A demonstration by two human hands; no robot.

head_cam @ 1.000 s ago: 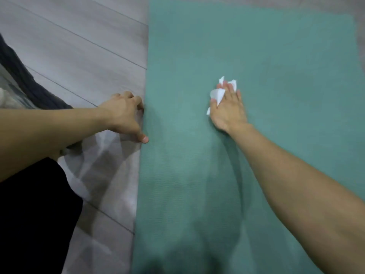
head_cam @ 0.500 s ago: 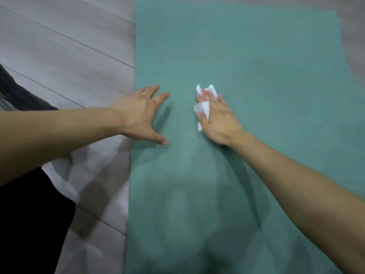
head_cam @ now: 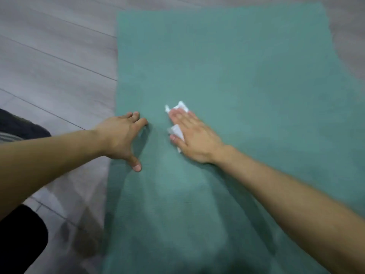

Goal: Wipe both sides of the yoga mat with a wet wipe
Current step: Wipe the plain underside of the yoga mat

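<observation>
A teal yoga mat (head_cam: 246, 66) lies flat on the floor and fills most of the view. My right hand (head_cam: 194, 136) lies flat on the mat near its middle, fingers straight, pressing a crumpled white wet wipe (head_cam: 177, 131) under the palm; bits of the wipe stick out past the fingertips and beside the thumb. My left hand (head_cam: 120, 135) rests spread on the mat's left edge, with the fingertips and thumb touching the mat.
Grey wood-plank floor (head_cam: 53, 62) runs along the mat's left side and shows at the top right corner. A dark garment (head_cam: 19, 127) lies at the left edge, and my dark-clad knee (head_cam: 17, 240) sits at the lower left.
My left hand left the floor beside the mat and spread onto the mat's left edge. My right hand slid the wipe toward the left and nearer to me.
</observation>
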